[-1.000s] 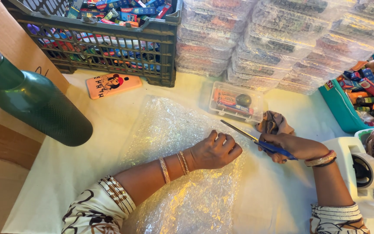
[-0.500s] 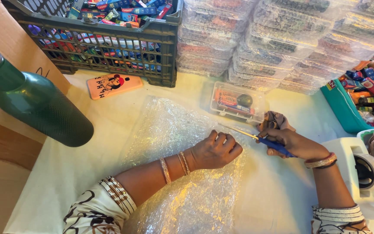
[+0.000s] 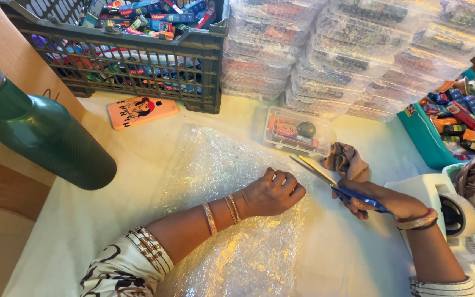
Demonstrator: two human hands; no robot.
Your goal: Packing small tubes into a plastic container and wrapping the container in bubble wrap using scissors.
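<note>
Bubble wrap is spread flat on the cream-covered surface and is pinned down in the middle by the left hand, which is curled into a loose fist with the knuckles pressed on the film; nothing is gripped in it. Scissors with blue handles are held in the right hand, whose fingers are closed through the loops, while the blades are parted and pointed toward the far left, at the right edge of the wrap.

The blade tips are seen very near the left fingers, so a nick is judged possible if the cut is driven on without the fist being drawn back. Because the film is slack and only held at one spot, it may bunch or slip between the blades and a crooked or torn edge may result. A brown cloth and a small clear box lie just beyond the blades and could be snagged or pushed. The green bottle, at the far left, is well apart.
</note>
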